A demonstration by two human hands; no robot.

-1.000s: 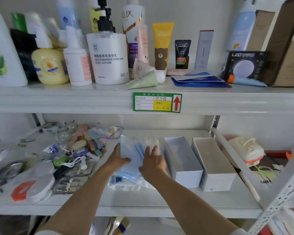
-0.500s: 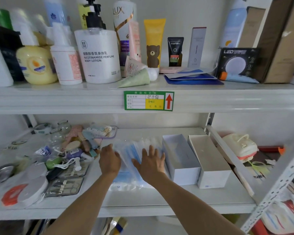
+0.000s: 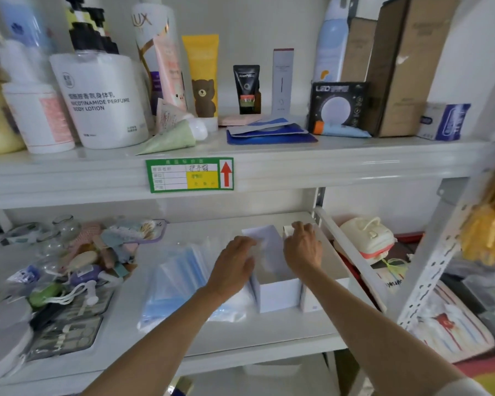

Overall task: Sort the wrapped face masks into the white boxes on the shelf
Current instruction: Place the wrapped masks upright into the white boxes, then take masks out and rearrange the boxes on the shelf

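Note:
A heap of blue wrapped face masks point(image 3: 177, 281) lies on the lower shelf point(image 3: 240, 332). Right of it stand two open white boxes side by side: the left box point(image 3: 277, 295) and the right box point(image 3: 309, 305), which my right forearm mostly hides. Both hands hover over the left box. My left hand point(image 3: 235, 264) is at its left wall and my right hand point(image 3: 302, 248) at its right wall, fingers curled. Between them a pale, clear-wrapped mask point(image 3: 265, 252) appears to be held over the box opening, though it is blurred.
Small toiletries and a manicure set point(image 3: 66, 335) clutter the shelf's left part. Bottles, tubes and cartons point(image 3: 103, 104) line the upper shelf, which has a green price label point(image 3: 189, 175) on its edge. A slanted white rail point(image 3: 352, 252) borders the boxes on the right.
Both hands left the blue mask heap, where they lay flat, and moved right to the left white box. The camera view swung right too.

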